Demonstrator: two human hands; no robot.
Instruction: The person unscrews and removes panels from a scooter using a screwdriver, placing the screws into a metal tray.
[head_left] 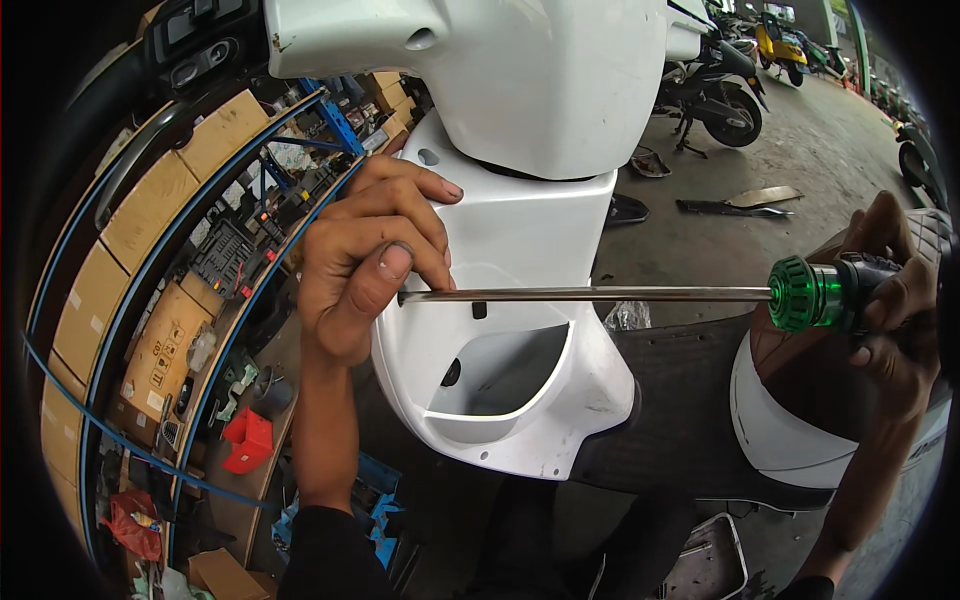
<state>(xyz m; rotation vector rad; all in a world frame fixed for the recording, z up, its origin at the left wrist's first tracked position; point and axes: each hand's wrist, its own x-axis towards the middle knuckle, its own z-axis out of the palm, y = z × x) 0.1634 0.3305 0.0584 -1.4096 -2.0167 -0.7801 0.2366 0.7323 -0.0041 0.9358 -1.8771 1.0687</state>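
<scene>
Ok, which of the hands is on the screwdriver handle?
The right hand, gripping the green handle; the left hand is at the shaft's other end.

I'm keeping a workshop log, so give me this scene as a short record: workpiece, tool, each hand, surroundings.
Workpiece: glossy white plastic scooter front panel with an open grey-lined pocket
Tool: long screwdriver with a round steel shaft and a translucent green-and-black handle
Right hand: gripping the handle
Left hand: at the panel's left edge, fingertips close to the shaft's far end
Tip contact: cannot tell
Left side: brown cardboard boxes, red plastic bin
Background: yellow scooter, black motorcycle
</scene>
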